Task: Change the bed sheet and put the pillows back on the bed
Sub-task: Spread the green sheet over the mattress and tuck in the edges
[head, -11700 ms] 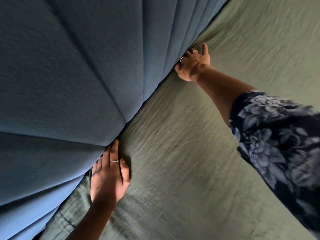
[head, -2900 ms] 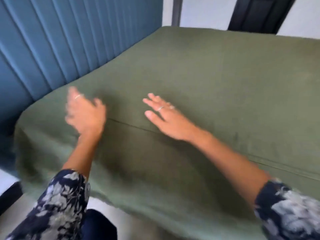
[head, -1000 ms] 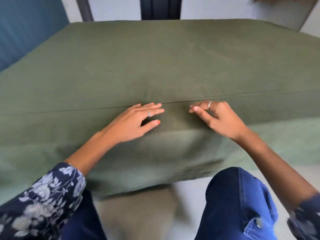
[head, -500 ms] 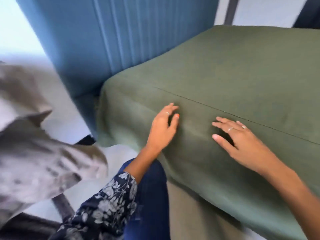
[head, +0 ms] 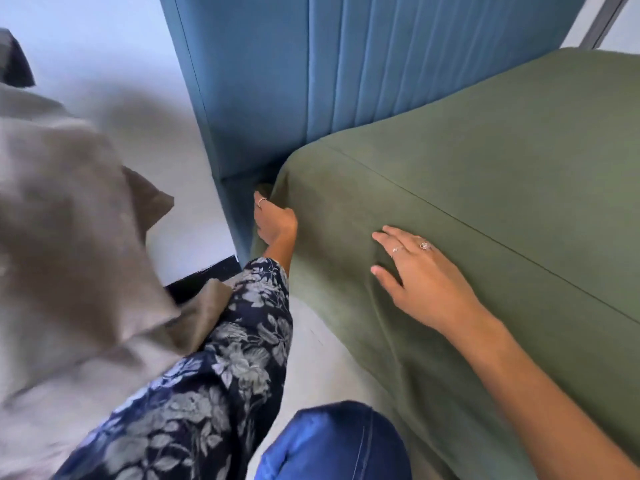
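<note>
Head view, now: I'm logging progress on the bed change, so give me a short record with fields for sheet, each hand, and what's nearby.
sheet: green sheet covers the mattress top and side
left hand: left hand at the sheet's corner beside the blue headboard, fingers curled on the fabric
right hand: right hand flat on the sheet's side
nearby: blurred beige fabric at left
pillows: not identifiable

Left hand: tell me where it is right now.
In the head view the left hand is left of centre, at the green sheet's corner beside the blue headboard, fingers curled at the fabric's edge.
</note>
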